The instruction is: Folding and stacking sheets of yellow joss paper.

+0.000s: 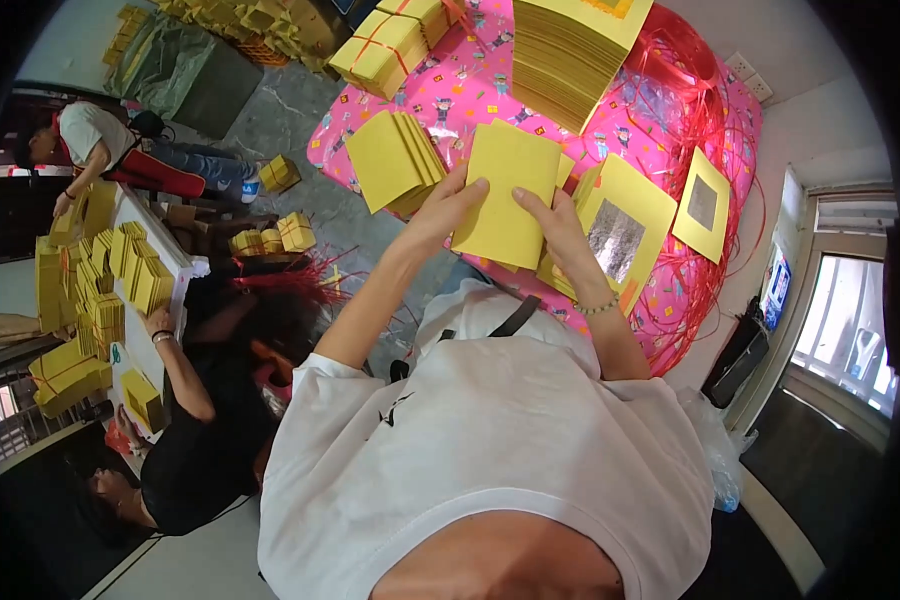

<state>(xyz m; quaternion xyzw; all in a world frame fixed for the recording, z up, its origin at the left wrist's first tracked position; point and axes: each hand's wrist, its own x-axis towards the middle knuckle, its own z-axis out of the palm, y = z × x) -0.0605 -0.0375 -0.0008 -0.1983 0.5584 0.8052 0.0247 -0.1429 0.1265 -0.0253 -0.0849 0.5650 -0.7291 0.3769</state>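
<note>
Both hands grip one thin sheaf of yellow paper sheets (505, 195) held up in front of the chest: the left hand (448, 208) is closed on its left edge with the fingers curled over the top corner, and the right hand (558, 228) pinches the right edge, thumb on the face. The sheaf hangs just above the pink patterned tablecloth (450, 95). At ten o'clock from it lies a fanned pile of yellow sheets (395, 160), touching or nearly touching the left hand. At three o'clock lie foil-centred yellow sheets (620, 225), silver side up, with one more foil sheet (703, 205) further right among loose red string (705, 280). At twelve o'clock stands a tall stack of yellow paper (570, 55), and at eleven o'clock tied bundles (385, 45). Judging by these, some bundles are already tied while the tall stack and loose piles are left, so the work looks far from finished; how many sheets the hands hold is hard to tell. Further off at nine o'clock, two other people work at a white table (155, 230) crowded with small yellow bundles (110, 280)
</note>
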